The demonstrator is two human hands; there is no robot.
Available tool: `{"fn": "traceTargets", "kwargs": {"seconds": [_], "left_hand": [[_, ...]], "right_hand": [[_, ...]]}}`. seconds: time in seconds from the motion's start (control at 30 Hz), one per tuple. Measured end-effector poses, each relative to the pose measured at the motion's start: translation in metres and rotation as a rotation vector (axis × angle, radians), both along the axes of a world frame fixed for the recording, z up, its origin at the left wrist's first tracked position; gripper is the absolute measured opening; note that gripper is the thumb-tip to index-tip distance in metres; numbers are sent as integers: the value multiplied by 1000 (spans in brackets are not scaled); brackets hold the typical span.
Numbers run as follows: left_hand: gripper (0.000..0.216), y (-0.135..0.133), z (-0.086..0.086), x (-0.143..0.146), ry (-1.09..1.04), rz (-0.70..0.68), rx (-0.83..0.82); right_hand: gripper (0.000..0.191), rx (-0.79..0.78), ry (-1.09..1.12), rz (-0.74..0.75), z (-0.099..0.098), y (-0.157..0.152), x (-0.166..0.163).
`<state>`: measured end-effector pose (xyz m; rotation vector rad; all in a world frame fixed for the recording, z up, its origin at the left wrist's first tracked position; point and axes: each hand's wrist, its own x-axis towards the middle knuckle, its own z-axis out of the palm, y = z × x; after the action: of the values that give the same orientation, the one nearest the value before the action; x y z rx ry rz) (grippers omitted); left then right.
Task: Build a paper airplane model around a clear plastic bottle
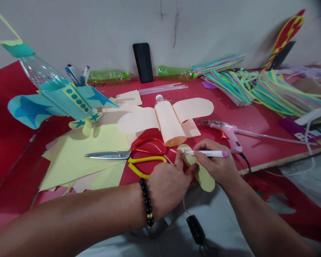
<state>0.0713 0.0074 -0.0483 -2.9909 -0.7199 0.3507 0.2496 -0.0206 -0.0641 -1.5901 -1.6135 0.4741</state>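
Note:
My right hand is shut on a white marker with a pink end, its tip resting on a rounded pale yellow paper cut-out. My left hand, wearing a black bead bracelet, lies flat with spread fingers on the cut-out's left edge. Just left of that hand are scissors with a steel blade and red and yellow handles. Beyond both hands, a peach paper-wrapped bottle lies between peach paper wings.
A pink hot glue gun lies right of my hands. Yellow paper sheets cover the red table. A blue paper-and-bottle plane stands left, coloured straws lie right, and a phone leans against the wall.

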Motion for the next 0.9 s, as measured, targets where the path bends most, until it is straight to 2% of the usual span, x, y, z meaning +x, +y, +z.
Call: {"fn": "traceTargets", "kwargs": {"seconds": [0.27, 0.6, 0.9], "left_hand": [[51, 0, -1, 0, -12, -14, -1], [50, 0, 1, -1, -9, -3, 20], [50, 0, 0, -2, -31, -9, 31]], "right_hand": [[3, -40, -2, 54, -2, 1, 1], [6, -1, 7, -113, -5, 1, 1], [8, 14, 10, -180, -6, 0, 1]]}}
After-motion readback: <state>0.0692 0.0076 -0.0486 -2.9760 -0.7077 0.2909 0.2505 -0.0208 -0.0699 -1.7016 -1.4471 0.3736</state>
